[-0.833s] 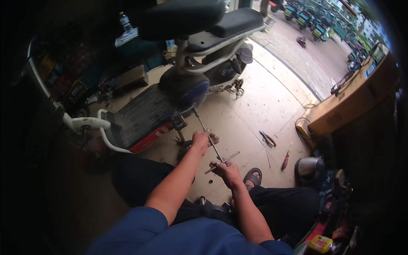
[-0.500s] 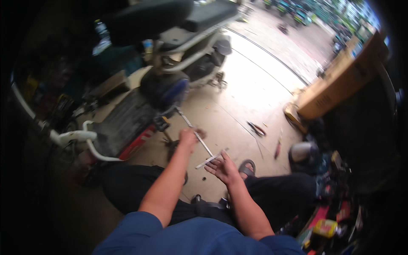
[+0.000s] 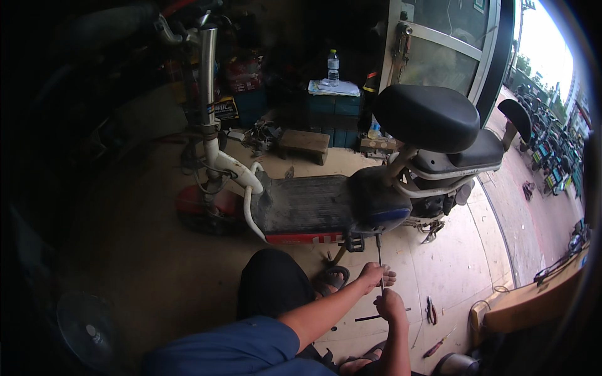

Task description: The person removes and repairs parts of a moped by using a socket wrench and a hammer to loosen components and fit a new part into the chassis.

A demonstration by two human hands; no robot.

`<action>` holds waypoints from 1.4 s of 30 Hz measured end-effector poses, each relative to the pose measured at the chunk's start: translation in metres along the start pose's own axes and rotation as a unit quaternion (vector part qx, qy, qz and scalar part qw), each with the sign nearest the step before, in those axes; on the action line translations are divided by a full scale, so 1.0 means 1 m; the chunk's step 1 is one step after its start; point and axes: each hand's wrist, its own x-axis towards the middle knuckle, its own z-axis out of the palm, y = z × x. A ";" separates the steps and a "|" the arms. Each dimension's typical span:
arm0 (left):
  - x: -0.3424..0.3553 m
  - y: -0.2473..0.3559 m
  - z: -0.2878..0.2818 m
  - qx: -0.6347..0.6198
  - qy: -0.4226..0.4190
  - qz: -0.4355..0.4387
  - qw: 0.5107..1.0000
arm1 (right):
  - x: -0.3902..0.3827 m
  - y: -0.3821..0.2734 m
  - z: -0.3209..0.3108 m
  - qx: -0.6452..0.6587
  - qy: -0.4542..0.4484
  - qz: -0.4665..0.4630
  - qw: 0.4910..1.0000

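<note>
A long T-handle wrench [image 3: 379,252] runs from the electric scooter's lower side, below the seat, toward me. Its upper end meets the scooter's body near the blue panel [image 3: 385,217]; the exact spot of contact is too small to make out. Partway down the shaft, my left hand [image 3: 373,277] holds it loosely, with some fingertips reaching past it. My right hand [image 3: 392,305] is closed round the wrench close to its crossbar [image 3: 369,318], which sticks out to both sides. The scooter [image 3: 307,203] stands sideways before me, front wheel to the left.
Pliers [image 3: 431,311] and a screwdriver [image 3: 438,344] lie on the floor to the right. A cardboard box [image 3: 539,297] stands at the right. Behind the scooter are a wooden stool [image 3: 305,143] and a water bottle [image 3: 333,66] on papers. A glass door [image 3: 439,44] borders the outside.
My view has swung left and up, showing the whole scooter. My right hand, earlier open against the crossbar, is now closed at the wrench. My left hand stays on the shaft.
</note>
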 end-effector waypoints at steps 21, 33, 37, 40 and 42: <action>0.014 0.008 0.001 0.215 0.069 0.047 0.973 | 0.070 0.069 -0.040 -0.113 -0.161 -0.375 0.906; 0.013 0.016 0.005 0.125 0.069 0.025 0.989 | 0.066 0.046 -0.051 0.052 -0.220 0.038 0.973; 0.019 0.014 -0.001 0.142 0.087 0.042 0.985 | 0.060 0.038 -0.054 0.116 -0.231 0.052 0.965; 0.027 0.006 -0.007 0.040 0.012 0.028 0.999 | 0.056 0.038 -0.055 0.365 -0.322 0.118 0.866; 0.029 0.004 -0.004 -0.026 -0.029 0.029 0.999 | 0.059 0.054 -0.050 0.438 -0.367 0.080 0.817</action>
